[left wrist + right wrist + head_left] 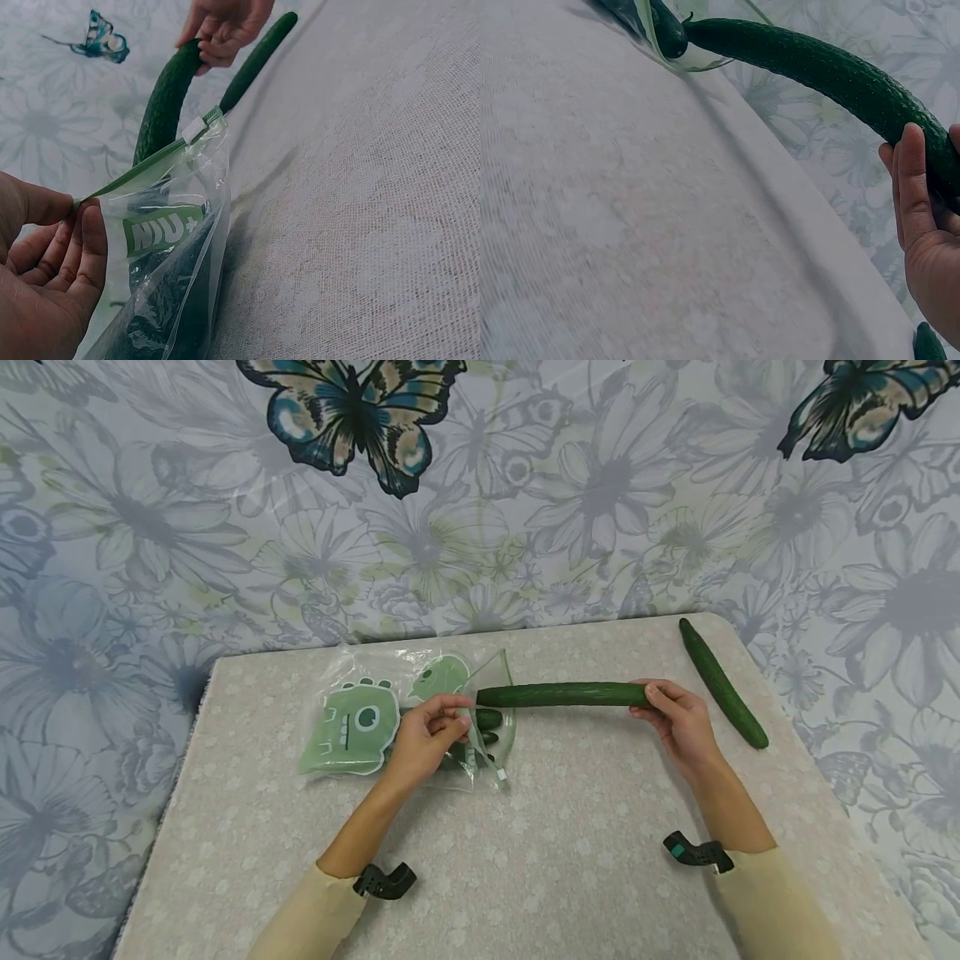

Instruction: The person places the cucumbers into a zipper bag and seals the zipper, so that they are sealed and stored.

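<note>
My left hand (426, 739) pinches the green-edged rim of a clear zip bag (348, 731) printed with green cartoon creatures, lying on the table. In the left wrist view the bag's slider (193, 130) sits along the opened edge. A long, slightly curved cucumber (562, 695) is gripped at its right end by my right hand (682, 727), between thumb and fingers. Its other end is at the bag's mouth, above the table. Inside the bag lie other cucumbers (489, 719), partly hidden by the print and my left hand.
Another cucumber (723, 685) lies slantwise near the right edge of the pale patterned tablecloth (562, 843). Behind the table hangs a cloth (600, 502) with flowers and butterflies. Black wrist bands (386, 882) are on both forearms.
</note>
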Tool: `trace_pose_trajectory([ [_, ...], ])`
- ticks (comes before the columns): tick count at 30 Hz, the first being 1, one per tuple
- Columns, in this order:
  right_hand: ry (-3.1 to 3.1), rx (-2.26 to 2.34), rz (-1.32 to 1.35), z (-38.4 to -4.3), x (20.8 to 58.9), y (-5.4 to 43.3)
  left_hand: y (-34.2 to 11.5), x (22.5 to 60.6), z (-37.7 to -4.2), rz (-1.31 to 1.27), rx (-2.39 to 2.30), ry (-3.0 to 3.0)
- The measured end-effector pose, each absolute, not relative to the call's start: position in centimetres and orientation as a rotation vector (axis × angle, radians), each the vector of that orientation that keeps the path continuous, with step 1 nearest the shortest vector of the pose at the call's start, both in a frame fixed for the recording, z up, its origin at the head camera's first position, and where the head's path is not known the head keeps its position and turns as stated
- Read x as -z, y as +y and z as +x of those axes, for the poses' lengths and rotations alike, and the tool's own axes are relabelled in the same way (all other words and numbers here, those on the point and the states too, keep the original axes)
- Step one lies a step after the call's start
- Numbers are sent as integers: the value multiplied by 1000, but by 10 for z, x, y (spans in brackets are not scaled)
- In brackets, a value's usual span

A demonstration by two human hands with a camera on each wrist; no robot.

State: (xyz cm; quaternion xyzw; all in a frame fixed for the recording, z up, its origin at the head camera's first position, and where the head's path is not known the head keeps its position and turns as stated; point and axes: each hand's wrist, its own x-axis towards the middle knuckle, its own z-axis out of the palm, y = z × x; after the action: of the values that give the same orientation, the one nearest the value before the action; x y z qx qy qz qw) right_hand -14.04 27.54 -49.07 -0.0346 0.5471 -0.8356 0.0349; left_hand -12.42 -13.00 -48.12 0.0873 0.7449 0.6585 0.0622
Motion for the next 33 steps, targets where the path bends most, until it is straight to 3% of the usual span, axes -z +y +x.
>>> trace_pose_trajectory([
  [33,1713,2361,1,-171,508,180,-130,479,-124,249,-1974,2265],
])
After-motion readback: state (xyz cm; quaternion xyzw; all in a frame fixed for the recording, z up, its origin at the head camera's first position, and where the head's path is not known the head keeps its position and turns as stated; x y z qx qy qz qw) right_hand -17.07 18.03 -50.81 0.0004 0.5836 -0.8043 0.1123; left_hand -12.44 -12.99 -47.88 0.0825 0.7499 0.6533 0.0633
